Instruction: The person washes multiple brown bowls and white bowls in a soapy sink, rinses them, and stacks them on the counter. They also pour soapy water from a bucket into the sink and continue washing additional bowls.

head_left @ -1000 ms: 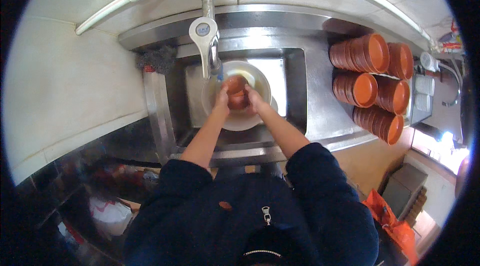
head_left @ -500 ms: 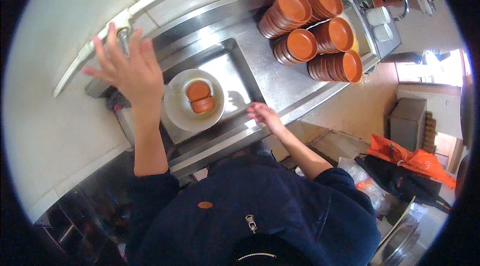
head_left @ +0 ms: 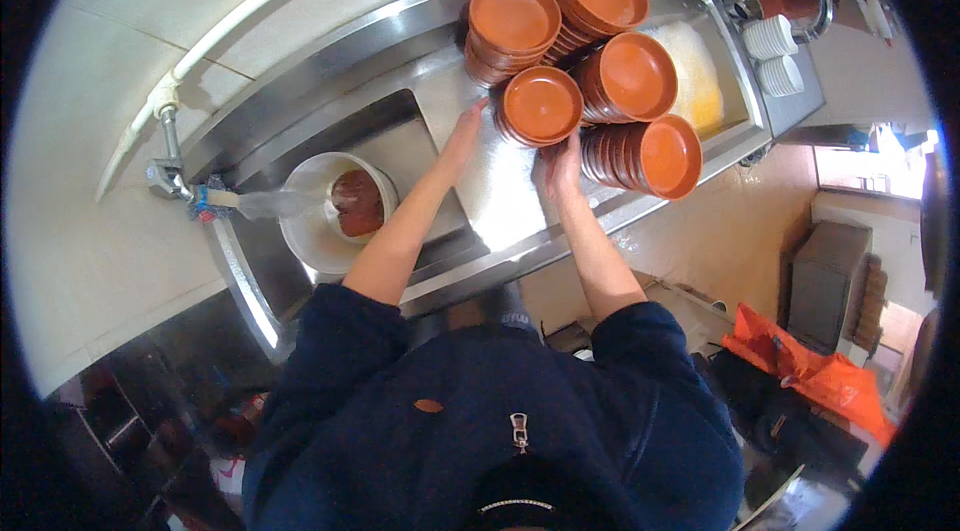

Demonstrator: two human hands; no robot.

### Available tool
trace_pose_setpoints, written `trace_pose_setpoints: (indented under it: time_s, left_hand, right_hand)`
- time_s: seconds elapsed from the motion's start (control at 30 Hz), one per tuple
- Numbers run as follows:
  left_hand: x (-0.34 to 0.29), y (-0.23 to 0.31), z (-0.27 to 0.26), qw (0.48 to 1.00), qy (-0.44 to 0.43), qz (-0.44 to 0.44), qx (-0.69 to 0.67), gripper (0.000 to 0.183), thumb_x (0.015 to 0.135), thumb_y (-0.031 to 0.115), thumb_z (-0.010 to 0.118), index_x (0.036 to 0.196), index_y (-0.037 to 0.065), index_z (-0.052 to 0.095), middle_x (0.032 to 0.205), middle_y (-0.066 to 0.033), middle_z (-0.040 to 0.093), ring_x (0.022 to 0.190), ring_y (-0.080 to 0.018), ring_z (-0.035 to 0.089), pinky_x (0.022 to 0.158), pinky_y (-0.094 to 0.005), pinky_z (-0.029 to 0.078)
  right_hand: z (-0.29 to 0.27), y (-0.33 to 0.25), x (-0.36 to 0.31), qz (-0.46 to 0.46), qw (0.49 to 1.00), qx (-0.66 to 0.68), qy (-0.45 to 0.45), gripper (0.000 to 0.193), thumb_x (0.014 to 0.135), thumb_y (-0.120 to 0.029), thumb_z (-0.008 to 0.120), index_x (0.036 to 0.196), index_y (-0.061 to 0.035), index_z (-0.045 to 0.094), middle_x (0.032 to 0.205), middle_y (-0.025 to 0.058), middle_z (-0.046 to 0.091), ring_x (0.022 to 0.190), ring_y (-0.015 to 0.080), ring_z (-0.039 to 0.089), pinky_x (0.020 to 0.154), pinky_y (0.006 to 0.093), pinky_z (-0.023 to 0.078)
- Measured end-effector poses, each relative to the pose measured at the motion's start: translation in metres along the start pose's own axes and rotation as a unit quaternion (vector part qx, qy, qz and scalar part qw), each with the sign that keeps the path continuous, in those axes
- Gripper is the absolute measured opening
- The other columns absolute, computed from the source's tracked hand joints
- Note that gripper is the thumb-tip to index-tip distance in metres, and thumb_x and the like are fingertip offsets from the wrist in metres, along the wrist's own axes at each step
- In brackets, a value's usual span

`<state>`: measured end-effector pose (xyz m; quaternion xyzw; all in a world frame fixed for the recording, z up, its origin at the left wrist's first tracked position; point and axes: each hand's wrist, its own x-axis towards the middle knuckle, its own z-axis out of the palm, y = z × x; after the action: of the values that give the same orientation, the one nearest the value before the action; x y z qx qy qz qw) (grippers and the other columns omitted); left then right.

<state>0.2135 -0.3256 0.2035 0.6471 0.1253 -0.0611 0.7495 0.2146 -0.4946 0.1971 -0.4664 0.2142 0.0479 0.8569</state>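
Observation:
My left hand (head_left: 463,138) and my right hand (head_left: 565,174) reach to either side of the front stack of brown clay dishes (head_left: 540,107) on the steel drainboard. The left hand's fingers are stretched out by the stack's left side, partly hidden. On the near right side, my right hand is opened against the stack, some fingers out of sight. More dish stacks (head_left: 513,18) stand close behind and to the right. In the sink at left, a white bowl (head_left: 306,239) holds brown clay dishes (head_left: 357,203) while water streams in from a wall tap (head_left: 168,174).
The steel sink's front rim (head_left: 470,276) runs before me. Beyond the stacks lies a basin (head_left: 690,71) with whitish and yellow contents. White cups (head_left: 770,38) and a curved chrome tap (head_left: 822,1) stand at far right. An orange bag (head_left: 810,371) lies to the right.
My left hand has come down from near the wall tap to the front stack. My right hand has moved right and forward to it. Water now runs into the bowl.

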Motion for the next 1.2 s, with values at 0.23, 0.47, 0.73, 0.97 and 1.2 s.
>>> trace_pose_setpoints:
  time_s: [0.23, 0.47, 0.73, 0.97, 1.2]
  left_hand:
    - [0.008, -0.01, -0.011, 0.989, 0.025, -0.131, -0.072, 0.068, 0.093, 0.058, 0.017, 0.127, 0.006, 0.045, 0.117, -0.0058, 0.052, 0.107, -0.016, 0.048, 0.103, -0.0356, 0.028]
    - [-0.012, -0.005, 0.021, 0.952, 0.013, -0.136, -0.274, 0.063, 0.092, 0.057, 0.032, 0.123, 0.006, 0.05, 0.126, -0.0071, 0.052, 0.12, -0.0203, 0.044, 0.105, -0.0352, 0.028]
    - [-0.136, 0.032, -0.084, 0.898, 0.16, -0.165, -0.376, 0.059, 0.089, 0.057, 0.039, 0.124, 0.012, 0.051, 0.125, -0.005, 0.053, 0.116, -0.0211, 0.048, 0.099, -0.0382, 0.036]
    - [-0.196, 0.011, -0.214, 0.786, 0.305, -0.216, -0.492, 0.058, 0.088, 0.058, 0.029, 0.128, 0.019, 0.047, 0.132, -0.0034, 0.048, 0.121, -0.0267, 0.045, 0.097, -0.0503, 0.037]
    - [-0.156, -0.072, -0.29, 0.744, 0.216, -0.405, -0.487, 0.073, 0.082, 0.067, 0.023, 0.133, 0.018, 0.042, 0.139, -0.0061, 0.038, 0.129, -0.0324, 0.032, 0.1, -0.062, 0.017]
  right_hand:
    - [-0.023, -0.015, -0.014, 0.098, 0.992, -0.069, -0.044, 0.063, 0.088, -0.061, 0.038, 0.13, -0.0141, 0.043, 0.129, 0.0011, 0.047, 0.112, 0.0206, 0.043, 0.091, 0.0315, 0.031]
    - [0.016, -0.021, -0.024, 0.158, 0.985, 0.004, -0.071, 0.056, 0.094, -0.051, 0.03, 0.134, -0.0118, 0.036, 0.134, 0.0072, 0.043, 0.123, 0.0226, 0.041, 0.1, 0.0406, 0.039]
    - [0.085, 0.025, -0.135, 0.146, 0.943, -0.237, -0.184, 0.063, 0.092, -0.059, 0.026, 0.137, -0.0149, 0.033, 0.136, 0.008, 0.04, 0.126, 0.0251, 0.038, 0.099, 0.0449, 0.034]
    - [0.194, 0.159, -0.142, 0.067, 0.776, -0.515, -0.357, 0.065, 0.09, -0.06, 0.025, 0.132, -0.0134, 0.039, 0.131, 0.0188, 0.045, 0.121, 0.0412, 0.039, 0.102, 0.0443, 0.027]
    - [0.225, 0.277, -0.093, 0.26, 0.698, -0.605, -0.282, 0.08, 0.084, -0.069, 0.019, 0.14, -0.0133, 0.031, 0.137, 0.0196, 0.038, 0.127, 0.0403, 0.033, 0.106, 0.043, 0.024]
